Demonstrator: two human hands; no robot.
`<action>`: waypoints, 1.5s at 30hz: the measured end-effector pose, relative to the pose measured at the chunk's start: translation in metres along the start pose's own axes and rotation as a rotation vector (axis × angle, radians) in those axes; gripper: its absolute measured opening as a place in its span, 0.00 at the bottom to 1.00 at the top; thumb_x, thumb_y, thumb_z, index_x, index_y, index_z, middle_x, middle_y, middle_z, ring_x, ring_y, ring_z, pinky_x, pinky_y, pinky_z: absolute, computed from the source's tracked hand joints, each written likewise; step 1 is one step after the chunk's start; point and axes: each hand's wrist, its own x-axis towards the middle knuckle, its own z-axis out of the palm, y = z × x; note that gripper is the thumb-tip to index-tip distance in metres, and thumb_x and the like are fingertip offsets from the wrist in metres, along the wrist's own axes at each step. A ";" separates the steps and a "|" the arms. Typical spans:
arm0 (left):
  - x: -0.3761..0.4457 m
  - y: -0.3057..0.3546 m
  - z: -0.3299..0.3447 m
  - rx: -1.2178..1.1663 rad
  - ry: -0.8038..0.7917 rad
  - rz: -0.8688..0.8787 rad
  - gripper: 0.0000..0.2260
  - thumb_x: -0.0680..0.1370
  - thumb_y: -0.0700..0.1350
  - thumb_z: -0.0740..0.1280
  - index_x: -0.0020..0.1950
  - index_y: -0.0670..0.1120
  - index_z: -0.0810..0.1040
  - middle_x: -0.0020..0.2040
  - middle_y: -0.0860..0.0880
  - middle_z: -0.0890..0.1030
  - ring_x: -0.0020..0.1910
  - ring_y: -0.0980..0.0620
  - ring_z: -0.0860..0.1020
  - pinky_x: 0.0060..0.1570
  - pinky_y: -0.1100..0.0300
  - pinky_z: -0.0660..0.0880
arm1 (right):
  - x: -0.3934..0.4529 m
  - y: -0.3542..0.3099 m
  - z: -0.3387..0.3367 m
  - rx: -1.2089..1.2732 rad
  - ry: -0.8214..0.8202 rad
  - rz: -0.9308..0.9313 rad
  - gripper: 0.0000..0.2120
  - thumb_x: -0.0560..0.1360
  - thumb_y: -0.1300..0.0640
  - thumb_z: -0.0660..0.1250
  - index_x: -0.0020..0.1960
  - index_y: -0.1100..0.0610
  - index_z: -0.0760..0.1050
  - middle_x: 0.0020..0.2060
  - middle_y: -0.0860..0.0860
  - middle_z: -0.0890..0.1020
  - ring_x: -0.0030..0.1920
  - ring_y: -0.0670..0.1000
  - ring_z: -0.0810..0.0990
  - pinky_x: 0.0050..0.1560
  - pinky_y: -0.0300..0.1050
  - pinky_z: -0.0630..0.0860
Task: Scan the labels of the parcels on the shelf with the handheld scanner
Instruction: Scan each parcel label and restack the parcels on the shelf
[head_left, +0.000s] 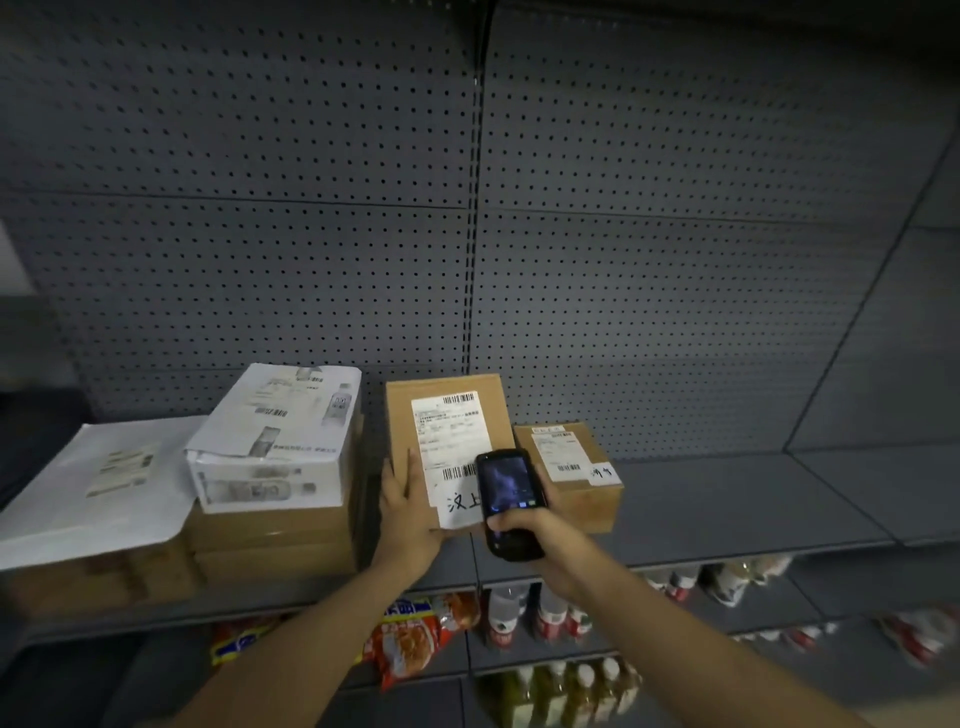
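On the grey shelf (727, 499), the left hand (410, 514) lies flat, steadying the tilted brown parcel (447, 447); its label (452, 457) shows barcodes and handwritten "汉上". The right hand (540, 540) grips the scanner (506, 501). Best to hold it steady, squarely over a barcode.

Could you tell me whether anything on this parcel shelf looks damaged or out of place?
Yes: the white printed box atop the brown stack has a crumpled, dented near-left corner and sits skewed. The label on the tilted brown parcel overhangs its near edge.
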 end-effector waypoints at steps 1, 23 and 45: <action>-0.008 0.002 -0.001 0.013 0.020 0.012 0.57 0.70 0.50 0.76 0.70 0.56 0.24 0.76 0.42 0.33 0.77 0.41 0.43 0.75 0.49 0.52 | -0.010 0.000 0.000 0.002 -0.013 0.005 0.49 0.56 0.69 0.76 0.74 0.51 0.64 0.60 0.59 0.81 0.57 0.61 0.81 0.53 0.56 0.81; -0.028 0.000 -0.023 0.254 -0.020 0.132 0.55 0.72 0.43 0.73 0.72 0.55 0.25 0.75 0.44 0.31 0.77 0.40 0.44 0.72 0.48 0.61 | -0.097 -0.012 0.025 0.211 -0.257 0.157 0.25 0.72 0.77 0.63 0.66 0.59 0.71 0.56 0.63 0.79 0.47 0.61 0.84 0.39 0.46 0.82; -0.027 -0.001 -0.019 0.190 -0.007 0.094 0.56 0.72 0.45 0.74 0.71 0.54 0.25 0.76 0.43 0.31 0.77 0.39 0.42 0.73 0.44 0.56 | -0.098 -0.010 0.027 0.272 -0.209 0.165 0.26 0.72 0.77 0.64 0.67 0.61 0.69 0.56 0.66 0.78 0.46 0.63 0.85 0.42 0.49 0.83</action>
